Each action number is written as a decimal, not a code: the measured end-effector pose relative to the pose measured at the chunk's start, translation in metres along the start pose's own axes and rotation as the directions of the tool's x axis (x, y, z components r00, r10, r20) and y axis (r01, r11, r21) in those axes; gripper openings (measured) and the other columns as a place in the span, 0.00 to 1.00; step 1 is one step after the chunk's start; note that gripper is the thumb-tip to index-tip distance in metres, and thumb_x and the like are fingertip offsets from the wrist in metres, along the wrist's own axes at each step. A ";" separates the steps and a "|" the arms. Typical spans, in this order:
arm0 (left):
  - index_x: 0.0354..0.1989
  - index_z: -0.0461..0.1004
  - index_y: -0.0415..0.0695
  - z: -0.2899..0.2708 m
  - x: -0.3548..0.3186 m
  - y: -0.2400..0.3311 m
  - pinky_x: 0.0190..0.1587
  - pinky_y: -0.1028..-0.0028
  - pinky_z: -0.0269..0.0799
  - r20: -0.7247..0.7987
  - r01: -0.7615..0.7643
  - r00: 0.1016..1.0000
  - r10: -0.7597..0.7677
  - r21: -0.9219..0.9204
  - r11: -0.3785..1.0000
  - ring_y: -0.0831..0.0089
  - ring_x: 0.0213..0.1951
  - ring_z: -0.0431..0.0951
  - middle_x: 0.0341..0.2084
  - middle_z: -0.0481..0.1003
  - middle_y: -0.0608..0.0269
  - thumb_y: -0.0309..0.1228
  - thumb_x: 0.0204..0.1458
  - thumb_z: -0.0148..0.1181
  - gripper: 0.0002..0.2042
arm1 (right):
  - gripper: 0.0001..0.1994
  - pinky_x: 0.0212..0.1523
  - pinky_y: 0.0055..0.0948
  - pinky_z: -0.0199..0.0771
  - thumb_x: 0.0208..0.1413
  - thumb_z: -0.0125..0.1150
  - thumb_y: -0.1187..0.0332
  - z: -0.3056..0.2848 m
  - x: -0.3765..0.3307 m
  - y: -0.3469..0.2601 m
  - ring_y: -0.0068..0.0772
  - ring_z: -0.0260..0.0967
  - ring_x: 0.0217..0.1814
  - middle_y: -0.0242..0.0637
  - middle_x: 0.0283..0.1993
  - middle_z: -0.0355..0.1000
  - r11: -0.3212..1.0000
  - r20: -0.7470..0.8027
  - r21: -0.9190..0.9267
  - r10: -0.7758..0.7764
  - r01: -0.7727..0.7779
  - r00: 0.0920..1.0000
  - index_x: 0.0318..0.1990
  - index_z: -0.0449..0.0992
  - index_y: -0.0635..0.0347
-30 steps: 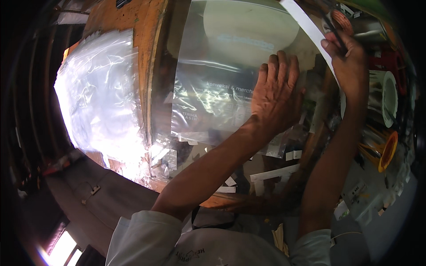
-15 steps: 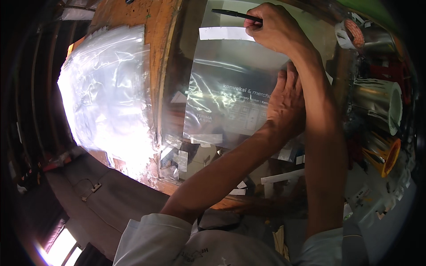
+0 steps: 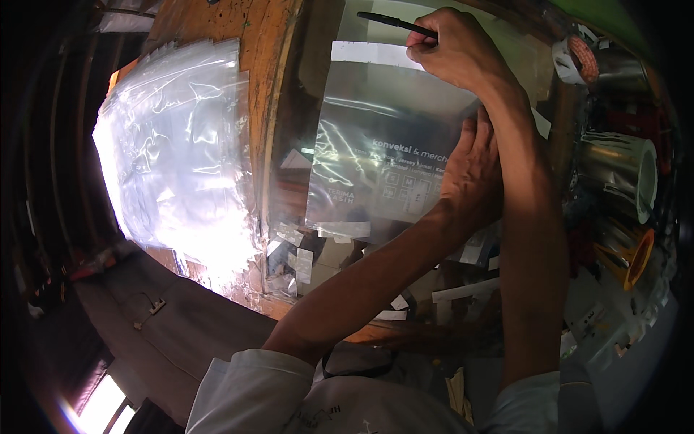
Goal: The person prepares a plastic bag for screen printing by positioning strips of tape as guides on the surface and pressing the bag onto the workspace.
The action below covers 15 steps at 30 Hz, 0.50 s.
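A clear plastic bag (image 3: 343, 155) with white print lies flat on the glass-like worktop in front of me. My left hand (image 3: 473, 160) rests spread on the right part of the bag, fingers pointing away from me. Farther up, my right hand (image 3: 459, 47) is closed around a slim black pen (image 3: 394, 23), which sticks out to the left. Its fingertips are at the right end of a white strip (image 3: 370, 53) across the bag's upper part. My right forearm passes close beside the left hand and hides some of the bag's right side.
Left of the worktop, a stack of clear plastic bags (image 3: 181, 137) lies on a wooden surface (image 3: 253, 29), glaring in bright light. Along the right stand a tape roll (image 3: 575, 59), a large silvery roll (image 3: 614, 170) and an orange-rimmed roll (image 3: 632, 257). Paper scraps (image 3: 303, 266) lie nearer me.
The whole view has shifted slightly, so things sit a little farther right. Both hands keep nearly the same places on the bag, and the pen stays in my right hand.
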<state>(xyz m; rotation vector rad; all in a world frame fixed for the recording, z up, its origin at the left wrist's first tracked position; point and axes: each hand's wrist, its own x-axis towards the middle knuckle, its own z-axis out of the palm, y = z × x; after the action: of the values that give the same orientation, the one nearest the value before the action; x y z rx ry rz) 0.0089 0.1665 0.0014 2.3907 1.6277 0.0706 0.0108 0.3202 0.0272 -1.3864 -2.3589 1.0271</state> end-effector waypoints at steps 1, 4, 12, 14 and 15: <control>0.73 0.57 0.34 0.001 0.000 -0.001 0.71 0.47 0.46 0.007 -0.006 1.000 0.006 0.011 1.000 0.37 0.73 0.51 0.71 0.58 0.40 0.49 0.61 0.51 0.38 | 0.09 0.40 0.33 0.76 0.52 0.66 0.69 0.001 0.000 -0.001 0.33 0.77 0.32 0.42 0.30 0.80 1.000 0.000 -0.003 0.003 -0.003 1.000 0.35 0.83 0.66; 0.73 0.57 0.34 0.001 0.000 -0.003 0.72 0.47 0.46 0.039 -0.017 0.999 0.016 0.034 0.999 0.37 0.74 0.50 0.71 0.58 0.40 0.49 0.61 0.50 0.38 | 0.09 0.40 0.33 0.77 0.51 0.66 0.69 0.002 0.001 -0.004 0.33 0.78 0.33 0.42 0.31 0.80 0.999 0.018 0.010 0.035 -0.035 0.999 0.36 0.83 0.66; 0.74 0.56 0.33 0.004 0.002 -0.003 0.73 0.47 0.44 0.050 -0.022 0.998 0.024 -0.057 0.998 0.37 0.74 0.48 0.72 0.55 0.38 0.50 0.61 0.50 0.39 | 0.09 0.40 0.32 0.76 0.52 0.67 0.69 0.004 -0.002 -0.001 0.31 0.77 0.33 0.40 0.31 0.80 1.000 -0.054 -0.009 0.019 -0.019 0.998 0.37 0.83 0.65; 0.74 0.55 0.33 0.004 0.003 -0.003 0.73 0.47 0.44 0.070 -0.021 0.997 0.023 -0.033 0.999 0.37 0.75 0.47 0.72 0.55 0.38 0.50 0.61 0.50 0.39 | 0.09 0.40 0.32 0.76 0.52 0.67 0.69 0.005 -0.001 -0.006 0.30 0.77 0.32 0.39 0.31 0.80 0.999 -0.039 0.003 0.034 -0.034 0.999 0.38 0.83 0.65; 0.74 0.55 0.33 0.004 0.003 -0.004 0.73 0.47 0.44 0.079 -0.022 0.997 0.023 -0.021 1.000 0.37 0.75 0.47 0.72 0.55 0.38 0.50 0.61 0.50 0.39 | 0.09 0.40 0.32 0.76 0.52 0.67 0.69 0.003 -0.001 -0.007 0.30 0.77 0.32 0.39 0.31 0.80 0.998 -0.015 0.020 0.064 -0.063 0.998 0.38 0.83 0.65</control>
<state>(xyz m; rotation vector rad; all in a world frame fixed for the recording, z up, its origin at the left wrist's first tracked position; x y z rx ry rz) 0.0073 0.1696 -0.0034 2.3653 1.5577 -0.0036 0.0047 0.3154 0.0299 -1.4657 -2.3014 1.0486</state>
